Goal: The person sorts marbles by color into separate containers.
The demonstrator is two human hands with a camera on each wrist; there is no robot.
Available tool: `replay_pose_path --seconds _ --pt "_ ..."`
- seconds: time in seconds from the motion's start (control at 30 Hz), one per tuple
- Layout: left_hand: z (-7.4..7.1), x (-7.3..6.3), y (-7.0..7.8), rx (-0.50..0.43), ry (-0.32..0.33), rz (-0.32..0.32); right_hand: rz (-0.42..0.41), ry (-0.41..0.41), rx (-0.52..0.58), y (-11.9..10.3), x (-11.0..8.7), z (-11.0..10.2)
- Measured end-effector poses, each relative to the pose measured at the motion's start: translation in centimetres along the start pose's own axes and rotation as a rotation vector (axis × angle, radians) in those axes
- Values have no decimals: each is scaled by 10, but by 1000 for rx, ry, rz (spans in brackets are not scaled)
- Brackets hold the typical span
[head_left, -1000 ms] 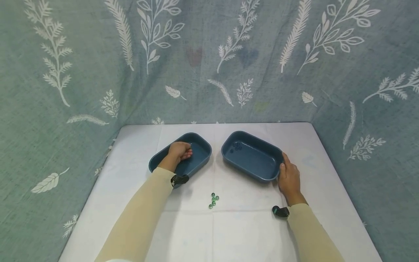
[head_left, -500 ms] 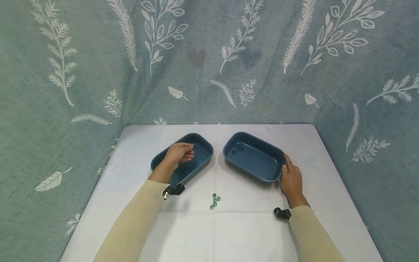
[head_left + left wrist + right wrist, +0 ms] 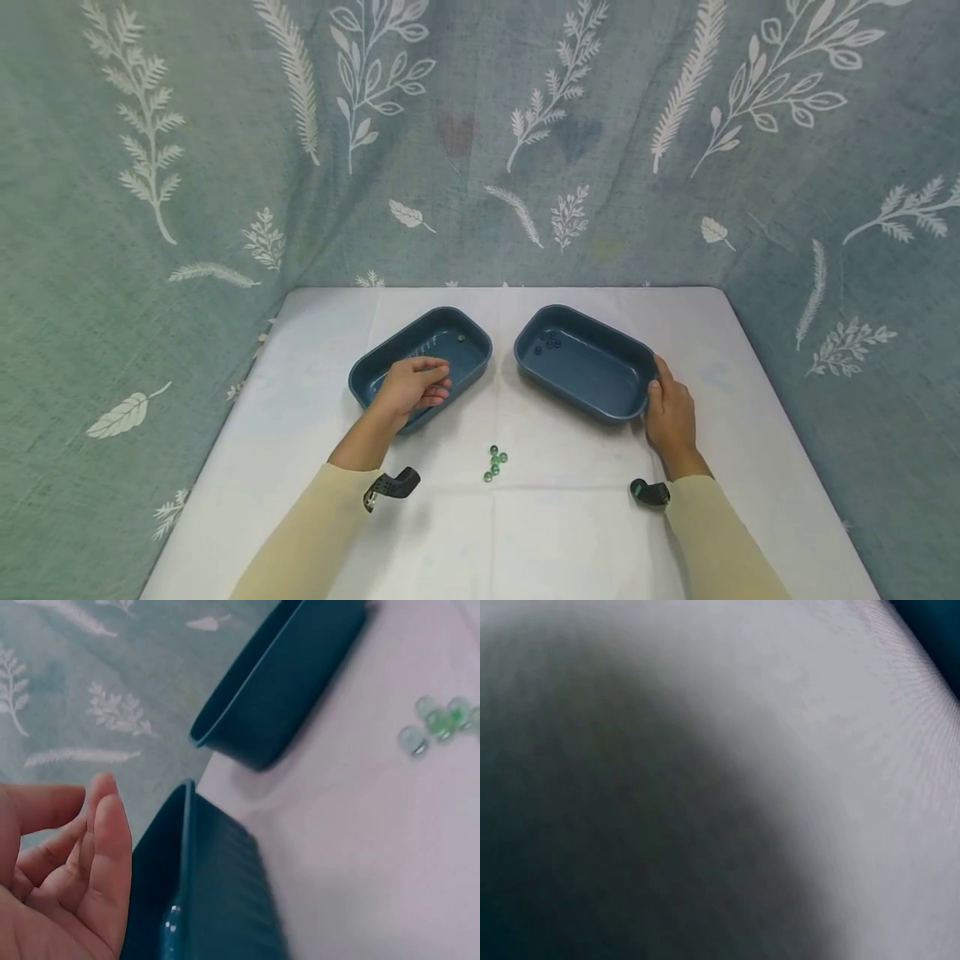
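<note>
My left hand (image 3: 411, 385) is over the left blue tray (image 3: 363, 367), its fingers loosely bent and nothing visible between them. In the left wrist view, the thumb and fingertips (image 3: 111, 817) come near each other beside that tray's wall. A small green glass marble (image 3: 461, 338) lies toward the far end of the left tray. At its right end, the right blue tray (image 3: 592, 375) is held by my right hand (image 3: 671, 417), thumb and fingers at the rim. Several dark-looking marbles (image 3: 550, 342) sit in its far left corner. The right wrist view is mostly blurred.
Several green glass marbles (image 3: 495, 463) lie clustered on the white cloth (image 3: 562, 533) in front of the trays. A patterned grey-green fabric (image 3: 480, 225) stands behind the table and along both sides.
My left hand has drawn back toward me from the middle of the left tray. A marble now shows in that tray. The right hand stays at its tray.
</note>
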State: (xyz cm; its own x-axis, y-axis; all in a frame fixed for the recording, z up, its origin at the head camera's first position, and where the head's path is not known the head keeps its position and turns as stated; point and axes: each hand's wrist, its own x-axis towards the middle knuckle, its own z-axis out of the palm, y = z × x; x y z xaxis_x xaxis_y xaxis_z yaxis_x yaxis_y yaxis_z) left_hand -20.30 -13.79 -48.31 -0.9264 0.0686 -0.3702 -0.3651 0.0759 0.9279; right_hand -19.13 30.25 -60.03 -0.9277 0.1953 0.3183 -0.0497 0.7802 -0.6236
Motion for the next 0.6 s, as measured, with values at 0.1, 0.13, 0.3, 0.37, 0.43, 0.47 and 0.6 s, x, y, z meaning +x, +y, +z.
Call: replay_pose_path --seconds 0.1,0.13,0.3,0.37,0.43,0.47,0.6 --pt "5 -7 -6 -4 3 3 -2 -4 1 0 -1 0" --pt "7 -9 -9 -7 5 5 -2 -5 2 0 -1 -1" --pt "20 -19 -20 7 1 22 -4 -4 7 0 -2 -2" --pt "26 -24 -25 19 -12 28 -7 -3 7 0 -2 -2" --pt "32 -29 -31 25 -33 23 -9 -4 6 1 -2 -2" --pt "34 -30 -34 26 -44 18 -9 -4 5 1 -2 -2" --pt "43 -35 -47 26 -80 -10 -12 -3 4 2 -1 -1"
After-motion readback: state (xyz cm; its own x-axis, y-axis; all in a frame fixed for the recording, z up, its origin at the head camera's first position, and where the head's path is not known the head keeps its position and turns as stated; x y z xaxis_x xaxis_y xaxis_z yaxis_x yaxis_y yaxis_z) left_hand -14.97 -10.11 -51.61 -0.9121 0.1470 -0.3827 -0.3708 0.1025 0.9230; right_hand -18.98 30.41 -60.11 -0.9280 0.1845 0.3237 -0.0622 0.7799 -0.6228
